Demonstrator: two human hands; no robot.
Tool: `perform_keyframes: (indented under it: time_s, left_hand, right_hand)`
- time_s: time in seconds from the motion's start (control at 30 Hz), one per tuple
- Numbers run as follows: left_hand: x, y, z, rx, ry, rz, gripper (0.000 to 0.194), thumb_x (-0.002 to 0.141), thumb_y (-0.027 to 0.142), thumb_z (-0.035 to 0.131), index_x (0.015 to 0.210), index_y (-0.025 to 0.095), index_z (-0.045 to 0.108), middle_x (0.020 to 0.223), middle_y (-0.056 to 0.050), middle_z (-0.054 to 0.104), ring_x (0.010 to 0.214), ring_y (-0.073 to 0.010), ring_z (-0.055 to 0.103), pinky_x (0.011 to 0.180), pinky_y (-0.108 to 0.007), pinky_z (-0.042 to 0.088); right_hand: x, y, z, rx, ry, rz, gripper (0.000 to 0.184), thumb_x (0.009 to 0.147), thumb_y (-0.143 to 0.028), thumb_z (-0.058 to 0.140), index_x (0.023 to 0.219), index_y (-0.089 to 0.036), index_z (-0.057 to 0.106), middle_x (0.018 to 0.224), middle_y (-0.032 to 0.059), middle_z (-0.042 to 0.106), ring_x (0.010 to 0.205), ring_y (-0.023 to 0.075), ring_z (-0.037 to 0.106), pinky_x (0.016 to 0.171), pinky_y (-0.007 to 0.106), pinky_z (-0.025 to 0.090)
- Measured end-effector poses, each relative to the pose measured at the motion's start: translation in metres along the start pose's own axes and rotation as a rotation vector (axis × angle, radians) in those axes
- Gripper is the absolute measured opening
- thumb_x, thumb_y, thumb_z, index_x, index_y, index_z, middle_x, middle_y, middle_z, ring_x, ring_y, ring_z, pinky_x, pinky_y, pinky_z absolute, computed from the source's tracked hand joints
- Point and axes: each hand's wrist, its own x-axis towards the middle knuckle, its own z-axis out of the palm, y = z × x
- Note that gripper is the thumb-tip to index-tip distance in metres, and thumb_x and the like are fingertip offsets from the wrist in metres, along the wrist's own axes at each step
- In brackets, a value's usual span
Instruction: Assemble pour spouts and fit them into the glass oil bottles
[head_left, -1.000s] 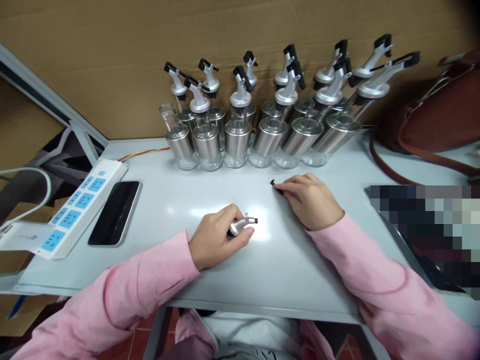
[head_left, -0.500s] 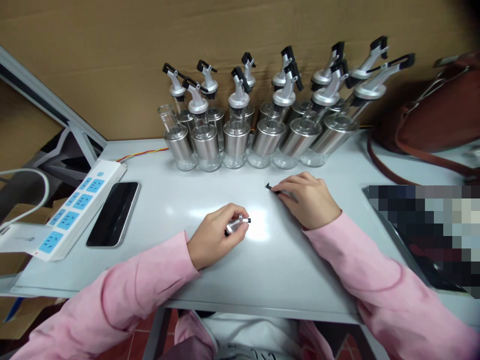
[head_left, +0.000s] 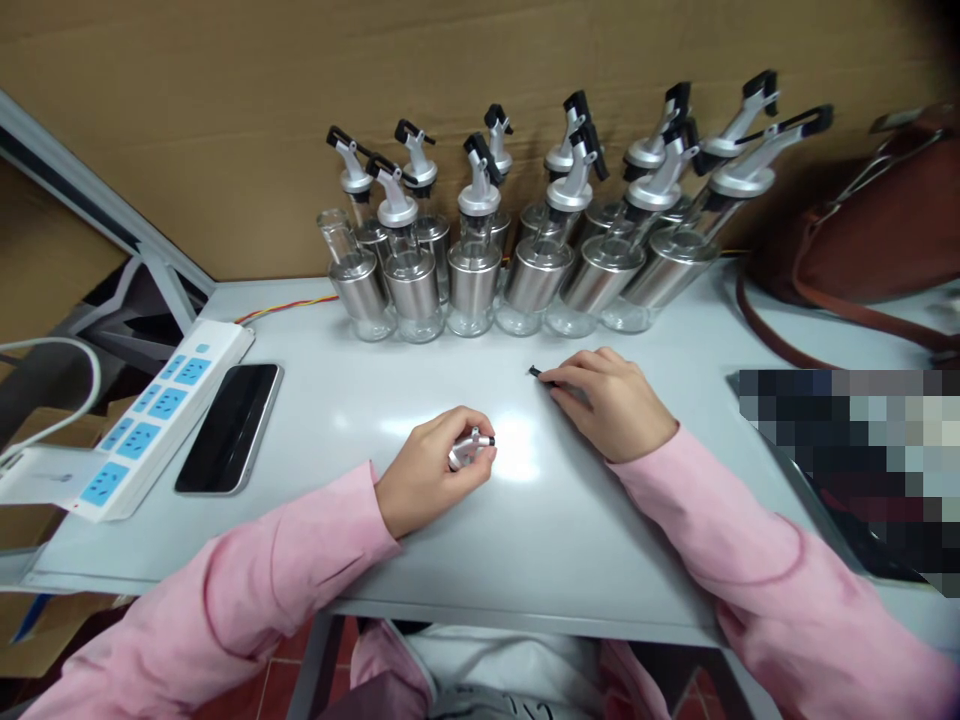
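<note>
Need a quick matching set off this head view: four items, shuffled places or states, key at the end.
1. Silver pourer spout
2. Small black lever
3. Smartphone
4. Leftmost front-row bottle

A. Lying flat beside the white power strip
B. Bare neck, no pourer fitted
C. Held in the left hand
D. Held in the right hand

Pairs: 1-C, 2-D, 3-A, 4-B
</note>
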Motion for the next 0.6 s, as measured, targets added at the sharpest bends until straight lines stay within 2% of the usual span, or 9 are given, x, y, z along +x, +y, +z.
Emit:
perform_keyframes:
  time_s: [0.37, 0.6]
  left_hand:
    - [0.0002, 0.0012, -0.0014, 0.012, -0.053, 0.001, 0.006, 0.078, 0.018, 0.051, 0.083, 0.017, 0.054, 0.071, 0.002, 0.055, 0.059, -0.0077, 0.049, 0.055, -0.016, 0.039]
    - [-0.0002, -0.0006, -0.0009, 0.016, -0.033, 0.015, 0.006, 0.079, 0.018, 0.052, 0.084, 0.017, 0.054, 0.073, 0.002, 0.056, 0.061, -0.0073, 0.049, 0.054, -0.015, 0.038]
  right_hand:
    - [-0.0006, -0.0005, 0.0012, 0.074, -0.001, -0.037, 0.02, 0.081, -0.014, 0.048, 0.088, -0.019, 0.066, 0.087, 0.0076, 0.065, 0.084, 0.024, 0.052, 0.071, 0.035, 0.041]
    - [-0.0015, -0.0018, 0.0, 0.077, -0.006, -0.026, 0.02, 0.08, -0.015, 0.051, 0.094, -0.018, 0.064, 0.091, 0.0081, 0.065, 0.086, 0.0249, 0.052, 0.071, 0.036, 0.041]
